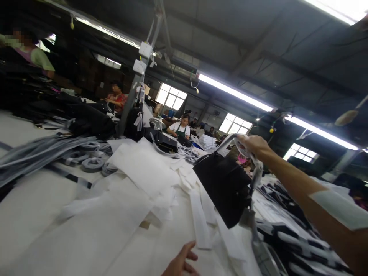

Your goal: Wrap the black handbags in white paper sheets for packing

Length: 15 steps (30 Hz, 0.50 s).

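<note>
My right hand [254,146] is raised at the right, its fingers closed around the pale wrapped handles of a black handbag [222,182]. The bag hangs tilted from these handles above the white table. Down at the bottom edge, my left hand [182,260] shows only in part. Its fingers are slightly spread, and I see nothing held in it. White paper-like sheets [143,166] lie in a loose pile left of the bag. Narrow white strips [199,218] lie between the bag and my left hand.
Rolled grey straps [92,164] and a bundle of long grey strips [43,157] lie at the left. Black and white strap pieces [304,245] are heaped at the right. A metal post [128,101] rises behind the table. Several people sit farther back, among them one in a green apron [181,130].
</note>
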### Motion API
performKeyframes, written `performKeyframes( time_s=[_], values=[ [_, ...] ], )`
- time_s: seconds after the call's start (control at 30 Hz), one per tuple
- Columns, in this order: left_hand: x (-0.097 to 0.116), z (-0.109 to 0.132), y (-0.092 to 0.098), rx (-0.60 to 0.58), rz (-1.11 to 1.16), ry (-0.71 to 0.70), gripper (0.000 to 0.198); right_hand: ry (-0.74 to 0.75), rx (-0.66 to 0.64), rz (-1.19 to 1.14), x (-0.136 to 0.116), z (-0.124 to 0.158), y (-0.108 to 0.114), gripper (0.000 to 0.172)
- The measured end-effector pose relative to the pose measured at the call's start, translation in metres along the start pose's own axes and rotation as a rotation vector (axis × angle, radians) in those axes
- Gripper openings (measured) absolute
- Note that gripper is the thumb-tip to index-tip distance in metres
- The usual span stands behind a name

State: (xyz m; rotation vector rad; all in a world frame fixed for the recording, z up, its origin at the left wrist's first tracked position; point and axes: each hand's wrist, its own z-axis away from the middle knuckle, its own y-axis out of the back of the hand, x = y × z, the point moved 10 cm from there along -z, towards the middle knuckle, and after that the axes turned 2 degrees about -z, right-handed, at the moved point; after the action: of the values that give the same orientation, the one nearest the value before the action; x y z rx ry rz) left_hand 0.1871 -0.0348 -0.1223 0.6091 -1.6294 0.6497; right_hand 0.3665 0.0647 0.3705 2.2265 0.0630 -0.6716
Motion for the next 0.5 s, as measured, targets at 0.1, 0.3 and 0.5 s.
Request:
performKeyframes(
  time_s=[0.1, 0.3, 0.5],
  values=[
    [0.01, -0.001, 0.016, 0.094, 0.122, -0.079, 0.112, -0.083, -0.14, -0.18, 0.014, 0.045, 0.006, 0.035],
    [0.058, 0.019, 0.046, 0.302, 0.132, -0.228, 0.111, -0.448, -0.43, -1.042, 0.032, 0.158, 0.001, 0.014],
    [0.098, 0.06, -0.001, -0.003, 0.264, -0.182, 0.084, -0.541, -0.617, -1.055, 0.02, 0.253, -0.008, 0.023]
  ],
)
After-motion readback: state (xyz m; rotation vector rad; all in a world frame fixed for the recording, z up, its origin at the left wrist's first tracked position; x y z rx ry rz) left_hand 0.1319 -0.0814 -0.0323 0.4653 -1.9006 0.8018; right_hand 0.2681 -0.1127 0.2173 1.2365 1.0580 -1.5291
